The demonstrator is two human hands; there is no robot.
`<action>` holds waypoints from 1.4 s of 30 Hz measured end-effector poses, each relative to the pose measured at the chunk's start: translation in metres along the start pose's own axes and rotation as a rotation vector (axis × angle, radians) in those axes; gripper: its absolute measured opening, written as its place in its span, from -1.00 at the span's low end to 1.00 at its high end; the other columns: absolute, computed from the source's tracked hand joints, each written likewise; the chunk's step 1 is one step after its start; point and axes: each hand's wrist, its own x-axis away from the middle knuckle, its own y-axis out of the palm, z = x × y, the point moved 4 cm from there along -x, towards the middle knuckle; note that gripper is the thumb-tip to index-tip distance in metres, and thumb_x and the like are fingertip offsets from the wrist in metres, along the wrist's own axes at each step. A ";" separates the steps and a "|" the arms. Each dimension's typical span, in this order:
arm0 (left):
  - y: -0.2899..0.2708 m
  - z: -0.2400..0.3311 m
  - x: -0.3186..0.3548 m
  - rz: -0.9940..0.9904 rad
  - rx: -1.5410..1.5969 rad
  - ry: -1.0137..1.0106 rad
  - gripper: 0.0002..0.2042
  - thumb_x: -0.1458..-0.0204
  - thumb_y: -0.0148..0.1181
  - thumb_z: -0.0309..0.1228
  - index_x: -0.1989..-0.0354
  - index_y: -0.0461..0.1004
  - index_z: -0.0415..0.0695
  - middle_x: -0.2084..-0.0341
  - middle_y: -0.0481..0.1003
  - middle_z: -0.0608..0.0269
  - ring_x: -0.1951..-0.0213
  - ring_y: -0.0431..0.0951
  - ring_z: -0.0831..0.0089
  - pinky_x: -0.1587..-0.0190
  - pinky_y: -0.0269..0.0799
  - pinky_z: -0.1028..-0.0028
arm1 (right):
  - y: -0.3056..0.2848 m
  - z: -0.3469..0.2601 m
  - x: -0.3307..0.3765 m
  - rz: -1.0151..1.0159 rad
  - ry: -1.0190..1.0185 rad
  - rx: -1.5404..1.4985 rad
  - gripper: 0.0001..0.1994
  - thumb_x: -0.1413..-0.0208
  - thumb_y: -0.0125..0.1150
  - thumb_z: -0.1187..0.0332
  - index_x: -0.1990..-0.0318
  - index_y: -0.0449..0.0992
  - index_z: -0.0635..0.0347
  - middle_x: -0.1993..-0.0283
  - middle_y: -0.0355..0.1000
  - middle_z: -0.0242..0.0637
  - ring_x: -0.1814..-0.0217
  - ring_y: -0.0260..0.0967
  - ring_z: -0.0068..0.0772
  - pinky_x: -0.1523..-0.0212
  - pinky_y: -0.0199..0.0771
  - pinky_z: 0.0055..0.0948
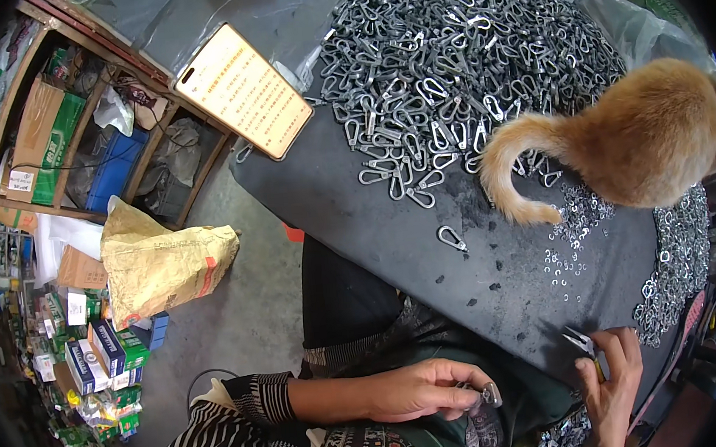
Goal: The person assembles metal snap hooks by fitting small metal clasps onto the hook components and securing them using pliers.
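My left hand (pixel 424 390) is closed over my lap, pinching a metal snap hook (pixel 491 395); the fingers cover part of it. By the near right edge of the dark table (pixel 503 326), my right hand (pixel 614 371) grips a pair of pliers (pixel 579 341), jaws pointing to the table. Small C-shaped metal rings (pixel 562 267) lie scattered just beyond the pliers. A single snap hook (pixel 451 238) rests apart from the large heap of snap hooks (pixel 445 54) at the table's far side.
An orange cat (pixel 648 134) sits on the table's right, its tail curling beside the rings. More metal pieces (pixel 680 255) are heaped at the right edge. A lit phone (pixel 244 93) leans at the far left corner. A paper sack (pixel 165 257) and boxes (pixel 101 352) stand left.
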 end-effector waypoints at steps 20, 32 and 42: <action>-0.044 -0.020 0.006 0.356 -0.344 -0.185 -0.79 -0.27 0.13 -0.41 0.01 0.48 -0.23 0.29 0.52 0.35 0.34 0.44 0.63 0.29 0.37 0.62 | -0.004 -0.005 -0.035 0.063 -0.191 0.177 -0.70 0.07 0.42 0.27 0.23 0.55 0.23 0.37 0.38 -0.19 0.32 0.32 -0.07 0.29 0.32 -0.17; 0.014 0.035 -0.002 0.055 -0.787 0.094 -0.78 -0.23 0.17 -0.47 0.00 0.51 -0.28 0.23 0.56 0.27 0.18 0.50 0.59 0.07 0.40 0.54 | 0.000 -0.013 -0.082 0.144 -0.344 0.486 -0.64 0.13 0.43 0.23 0.16 0.51 0.10 0.27 0.31 -0.32 0.16 0.30 -0.27 0.14 0.27 -0.26; 0.001 0.040 -0.005 0.195 -0.636 0.025 -0.79 -0.20 0.17 -0.53 0.01 0.54 -0.25 0.17 0.58 0.26 0.13 0.53 0.59 0.04 0.41 0.55 | 0.002 -0.013 -0.107 0.046 -0.517 0.552 -0.65 0.12 0.39 0.20 0.17 0.46 0.04 0.25 0.30 -0.33 0.11 0.30 -0.24 0.09 0.29 -0.26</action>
